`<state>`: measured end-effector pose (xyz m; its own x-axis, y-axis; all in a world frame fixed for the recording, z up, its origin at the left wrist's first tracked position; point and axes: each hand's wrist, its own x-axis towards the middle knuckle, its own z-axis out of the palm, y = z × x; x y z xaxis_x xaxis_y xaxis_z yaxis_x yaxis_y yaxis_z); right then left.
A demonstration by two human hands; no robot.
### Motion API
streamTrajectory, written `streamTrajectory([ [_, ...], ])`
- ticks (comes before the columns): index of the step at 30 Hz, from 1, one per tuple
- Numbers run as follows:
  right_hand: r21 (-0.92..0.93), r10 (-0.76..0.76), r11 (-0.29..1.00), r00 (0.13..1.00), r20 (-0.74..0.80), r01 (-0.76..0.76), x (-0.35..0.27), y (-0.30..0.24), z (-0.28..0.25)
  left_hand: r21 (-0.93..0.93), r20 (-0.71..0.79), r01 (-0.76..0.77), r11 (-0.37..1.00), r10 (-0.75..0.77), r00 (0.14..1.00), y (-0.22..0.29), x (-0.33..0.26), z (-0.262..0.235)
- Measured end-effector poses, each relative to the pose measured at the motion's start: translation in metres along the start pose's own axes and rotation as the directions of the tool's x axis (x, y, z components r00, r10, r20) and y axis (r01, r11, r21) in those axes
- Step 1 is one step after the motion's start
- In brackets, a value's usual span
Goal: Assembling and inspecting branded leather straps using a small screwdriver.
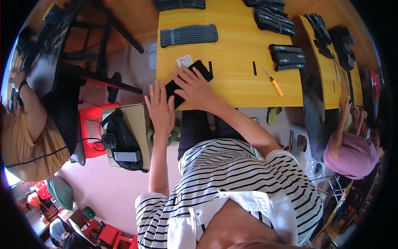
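Note:
A flat black fabric piece with rounded ends (203, 69) lies slantwise at the front left of the yellow table (236, 89). My right hand (194, 86) rests on it, palm down, with its fingers stretched out. At the table's left corner, my left hand (161, 107) is held flat with straight fingers, beside the black piece's lower end. It grips nothing. A white printed label (185, 61) shows beyond my right fingertips, partly under or beside the black piece; I cannot tell which.
Folded grey-black straps (189, 35) lie at the far left, and strap bundles (287, 57) at the right. A yellow-handled screwdriver-like tool (275, 86) lies near two black marks. A carton holding a black bag (128, 141) stands left. Other people sit on both sides.

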<state>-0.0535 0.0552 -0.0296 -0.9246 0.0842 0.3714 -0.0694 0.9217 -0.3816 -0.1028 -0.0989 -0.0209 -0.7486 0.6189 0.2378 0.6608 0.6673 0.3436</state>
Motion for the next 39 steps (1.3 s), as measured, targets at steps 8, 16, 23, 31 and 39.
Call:
streamTrajectory([
  [8,-0.081,-0.010,0.997,0.998,0.059,0.014,0.002,0.001,0.016,0.141,0.120,0.045,0.989,-0.062,0.991,0.001,-0.007,0.021],
  [16,-0.068,-0.036,0.997,0.999,0.038,0.038,0.001,0.003,0.017,0.170,0.107,0.052,0.984,-0.071,0.992,0.001,-0.009,0.025],
  [23,-0.017,0.134,0.991,0.987,-0.085,-0.136,0.003,0.021,-0.017,-0.241,-0.095,0.203,0.949,-0.231,0.968,-0.005,-0.024,0.011],
  [31,0.004,0.346,0.937,0.926,-0.154,-0.349,-0.002,0.029,-0.011,-0.862,-0.009,0.283,0.419,-0.571,0.821,-0.016,-0.046,0.032],
  [39,0.626,0.635,0.590,0.772,0.031,-0.510,-0.009,0.030,-0.020,-0.917,0.014,0.268,0.296,-0.646,0.763,-0.015,-0.041,0.001],
])
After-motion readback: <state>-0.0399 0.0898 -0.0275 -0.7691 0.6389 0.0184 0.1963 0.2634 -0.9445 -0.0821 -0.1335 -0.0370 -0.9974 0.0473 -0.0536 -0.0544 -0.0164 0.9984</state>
